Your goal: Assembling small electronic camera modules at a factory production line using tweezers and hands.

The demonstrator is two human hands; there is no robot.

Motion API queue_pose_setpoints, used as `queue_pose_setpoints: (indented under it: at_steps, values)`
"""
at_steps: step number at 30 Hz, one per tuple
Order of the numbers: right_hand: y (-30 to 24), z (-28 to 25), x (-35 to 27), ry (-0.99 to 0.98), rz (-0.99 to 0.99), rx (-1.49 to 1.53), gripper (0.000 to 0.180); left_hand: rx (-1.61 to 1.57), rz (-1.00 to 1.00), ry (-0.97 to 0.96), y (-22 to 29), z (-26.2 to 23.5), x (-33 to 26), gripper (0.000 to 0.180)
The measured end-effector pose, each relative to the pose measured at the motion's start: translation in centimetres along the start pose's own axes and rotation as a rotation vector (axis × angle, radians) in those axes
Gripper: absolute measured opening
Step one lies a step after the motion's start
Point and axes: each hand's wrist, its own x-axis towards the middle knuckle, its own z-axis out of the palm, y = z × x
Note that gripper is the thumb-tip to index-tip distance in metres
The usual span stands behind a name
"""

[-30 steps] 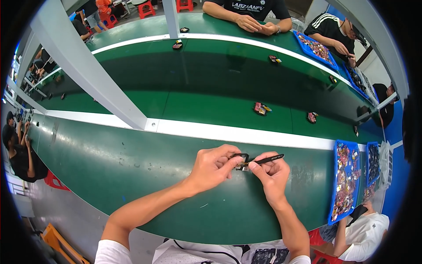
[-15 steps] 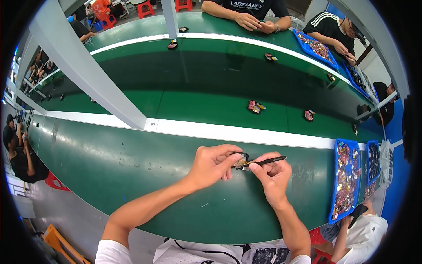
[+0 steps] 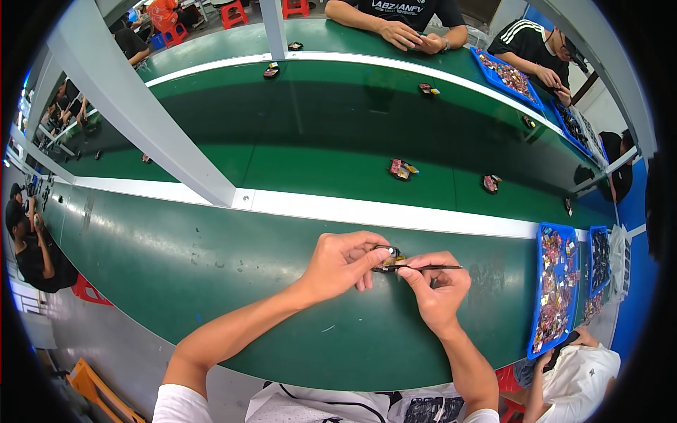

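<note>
Above the green tabletop, my left hand (image 3: pixel 343 259) pinches a small black plastic housing (image 3: pixel 393 252) between thumb and fingers. Some yellowish and pinkish parts show inside it, too small to make out. My right hand (image 3: pixel 438 287) is closed around black tweezers (image 3: pixel 441 267), seen edge-on as a thin dark bar. Their tip reaches the near side of the housing, by my left thumb. The fingers partly cover the housing, so whether the tips touch a part in it cannot be told.
A green conveyor belt (image 3: pixel 310 158) behind a white rail carries several black housings, one with pink and yellow parts (image 3: pixel 402 169). At right stand a blue tray (image 3: pixel 534 331) of small colourful parts and a blue tray of black pieces (image 3: pixel 599 259). A grey post (image 3: pixel 141 106) rises at left. Co-workers sit around.
My right hand has rolled the tweezers flatter, turning them edge-on. The housing in my left hand has tilted slightly. Pieces on the conveyor have moved a little to the left.
</note>
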Motion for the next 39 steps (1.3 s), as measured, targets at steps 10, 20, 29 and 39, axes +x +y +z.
queue_pose_setpoints:
  at_steps: [10,20,29,39]
  values:
    - [0.0,-0.1,0.0,-0.028,-0.139,-0.112,0.014,-0.006,-0.007,0.002,-0.1,0.0,-0.1,0.024]
    - [0.2,-0.3,0.2,-0.046,-0.185,-0.124,0.014,-0.089,-0.030,-0.020,-0.4,0.2,0.3,0.023]
    - [0.2,-0.3,-0.3,0.013,-0.078,-0.115,0.014,-0.118,-0.038,-0.010,-0.3,0.4,0.5,0.022]
    - [0.8,-1.3,0.0,-0.036,-0.124,-0.179,0.016,-0.078,-0.030,-0.002,-0.7,0.9,0.8,0.020]
